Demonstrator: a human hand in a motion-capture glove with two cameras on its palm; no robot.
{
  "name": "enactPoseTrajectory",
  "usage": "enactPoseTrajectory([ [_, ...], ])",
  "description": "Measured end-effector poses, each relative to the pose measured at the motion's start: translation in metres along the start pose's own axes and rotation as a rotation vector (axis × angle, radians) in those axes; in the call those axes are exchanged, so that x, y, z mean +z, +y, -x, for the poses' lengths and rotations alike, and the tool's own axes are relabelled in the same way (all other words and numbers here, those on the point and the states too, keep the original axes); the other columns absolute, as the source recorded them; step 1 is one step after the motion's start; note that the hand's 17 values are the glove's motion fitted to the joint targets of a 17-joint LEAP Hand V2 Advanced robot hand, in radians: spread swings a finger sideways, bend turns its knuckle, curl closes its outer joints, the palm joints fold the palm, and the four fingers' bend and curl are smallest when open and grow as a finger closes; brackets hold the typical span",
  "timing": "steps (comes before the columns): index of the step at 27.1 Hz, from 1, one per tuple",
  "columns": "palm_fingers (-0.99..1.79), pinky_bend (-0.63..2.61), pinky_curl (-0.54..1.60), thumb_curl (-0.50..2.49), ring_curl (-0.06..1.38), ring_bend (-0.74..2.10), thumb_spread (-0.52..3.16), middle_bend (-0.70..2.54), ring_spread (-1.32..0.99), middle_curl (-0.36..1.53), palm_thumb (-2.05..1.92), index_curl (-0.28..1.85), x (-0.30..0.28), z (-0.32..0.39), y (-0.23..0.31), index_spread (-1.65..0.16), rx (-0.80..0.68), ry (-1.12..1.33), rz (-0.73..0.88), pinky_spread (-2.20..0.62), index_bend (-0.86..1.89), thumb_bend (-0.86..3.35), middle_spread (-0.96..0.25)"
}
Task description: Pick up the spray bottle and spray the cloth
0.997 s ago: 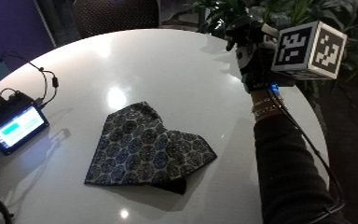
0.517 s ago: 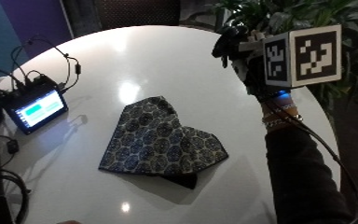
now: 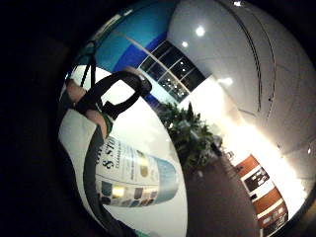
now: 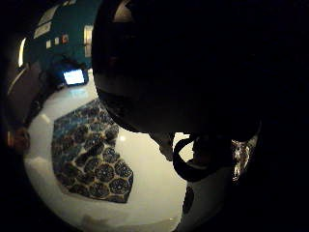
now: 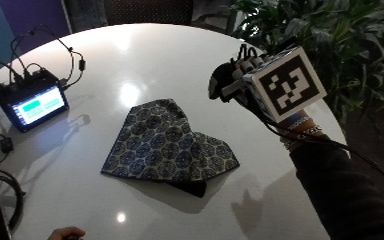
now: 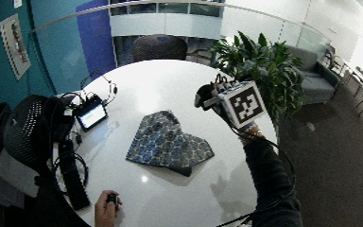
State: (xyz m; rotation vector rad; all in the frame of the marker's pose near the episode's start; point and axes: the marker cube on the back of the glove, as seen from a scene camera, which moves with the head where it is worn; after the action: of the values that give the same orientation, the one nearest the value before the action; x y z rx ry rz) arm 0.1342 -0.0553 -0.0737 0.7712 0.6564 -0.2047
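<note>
Bottle (image 3: 133, 177) in gloved right hand (image 5: 235, 82), fingers wrapped round it, raised above table (image 5: 145, 55), beside cloth (image 5: 169, 145) on plant side. Cloth lies folded flat near table middle, screen device (image 5: 32, 102) well apart on far side. Pickup judged done; spraying pending. Next: aim nozzle at cloth, squeeze trigger. Nozzle direction not visible.

A large dark rounded shape (image 4: 183, 63) sits close against the palm and hides much of the scene; what it is cannot be told here. Beyond it, the patterned cloth (image 4: 91, 154) lies flat on the white table (image 4: 149, 193), folded, with a pointed corner toward the table's edge. A small lit screen (image 4: 74, 76) stands near the table's far edge. A black strap loop (image 4: 193, 164) of the hand shows beside the cloth.
</note>
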Motion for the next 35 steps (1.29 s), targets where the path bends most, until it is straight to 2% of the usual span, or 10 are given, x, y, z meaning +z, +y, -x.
enactPoseTrajectory([
  [9, 1.27, 0.41, 0.39, 0.38, 0.42, 0.49, 1.33, 0.35, -0.19, 0.46, 0.80, 0.45, -0.002, 0.039, 0.021, -0.28, -0.236, 0.066, 0.015, -0.19, 0.18, -0.01, -0.18],
  [16, 1.27, 0.42, 0.38, 0.38, 0.42, 0.49, 1.32, 0.35, -0.18, 0.46, 0.80, 0.45, 0.002, 0.055, 0.030, -0.28, -0.317, 0.086, 0.015, -0.20, 0.18, -0.01, -0.18],
  [22, 1.27, 0.42, 0.38, 0.39, 0.42, 0.50, 1.32, 0.35, -0.18, 0.46, 0.80, 0.46, 0.005, 0.059, 0.034, -0.28, -0.331, 0.087, 0.018, -0.20, 0.18, -0.01, -0.18],
  [28, 1.27, 0.43, 0.38, 0.39, 0.42, 0.49, 1.32, 0.35, -0.18, 0.46, 0.80, 0.46, -0.005, 0.060, 0.013, -0.28, -0.249, 0.049, -0.040, -0.20, 0.18, -0.01, -0.18],
  [35, 1.28, 0.44, 0.38, 0.40, 0.43, 0.50, 1.32, 0.35, -0.18, 0.46, 0.80, 0.46, -0.015, 0.052, -0.008, -0.28, 0.033, -0.126, -0.045, -0.21, 0.17, -0.01, -0.19],
])
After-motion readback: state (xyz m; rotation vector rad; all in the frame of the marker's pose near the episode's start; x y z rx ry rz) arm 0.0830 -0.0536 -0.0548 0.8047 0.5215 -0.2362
